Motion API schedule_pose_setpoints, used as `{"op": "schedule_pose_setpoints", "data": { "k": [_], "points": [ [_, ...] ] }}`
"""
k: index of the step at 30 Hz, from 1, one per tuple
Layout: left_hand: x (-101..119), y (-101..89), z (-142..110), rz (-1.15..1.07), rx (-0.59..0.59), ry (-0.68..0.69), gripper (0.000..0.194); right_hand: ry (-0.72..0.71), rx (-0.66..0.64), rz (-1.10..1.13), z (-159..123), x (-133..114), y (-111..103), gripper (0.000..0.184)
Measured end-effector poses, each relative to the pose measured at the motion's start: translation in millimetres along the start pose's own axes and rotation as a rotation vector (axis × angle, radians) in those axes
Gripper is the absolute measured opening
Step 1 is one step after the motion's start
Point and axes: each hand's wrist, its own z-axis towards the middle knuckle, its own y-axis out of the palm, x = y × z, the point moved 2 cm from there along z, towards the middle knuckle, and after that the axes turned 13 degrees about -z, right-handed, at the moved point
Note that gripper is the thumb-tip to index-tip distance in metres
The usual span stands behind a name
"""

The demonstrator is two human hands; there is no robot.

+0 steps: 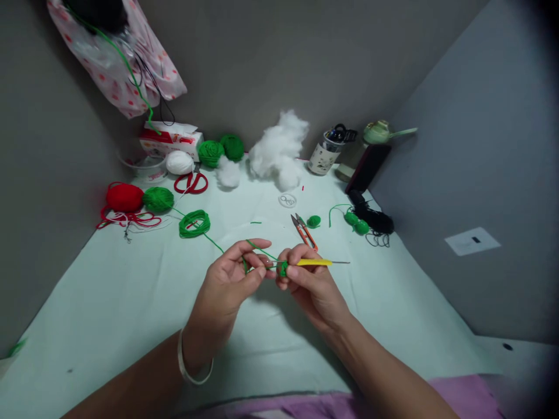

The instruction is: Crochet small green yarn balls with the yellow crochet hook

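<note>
Pale tabletop [144,297], scissors [191,183] amid yarn [158,199].

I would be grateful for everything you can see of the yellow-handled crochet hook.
The crochet hook has a yellow, plastic-looking handle with a slim metallic shaft showing at either end. It lies nearly level in the right hand, whose fingers hide part of it. One end reaches the green crochet piece near the left hand.

Pale green tablecloth [144,302], green yarn balls [211,153], red scissors [191,183], white stuffing [279,152]
</note>
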Motion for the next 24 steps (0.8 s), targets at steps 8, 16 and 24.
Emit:
{"op": "schedule_pose_setpoints", "data": {
  "k": [8, 16, 24],
  "points": [
    [-1.5, 3.0, 0.5, -0.197, 0.05, -0.125, 0.021, -0.047, 0.042, -0.036, -1.8, 0.9, 3.8, 0.022],
    [-1.3, 0.4, -2.9, 0.025, -0.014, 0.034, 0.026, -0.244, 0.128, -0.237, -7.2, 3.7, 1.9, 0.014],
    [-2.3, 4.3, -5.2, 0.087, -0.04, 0.083, 0.034, -0.46, 0.259, -0.507, -12.2, -5.2, 5.0, 0.013]
  ]
}}
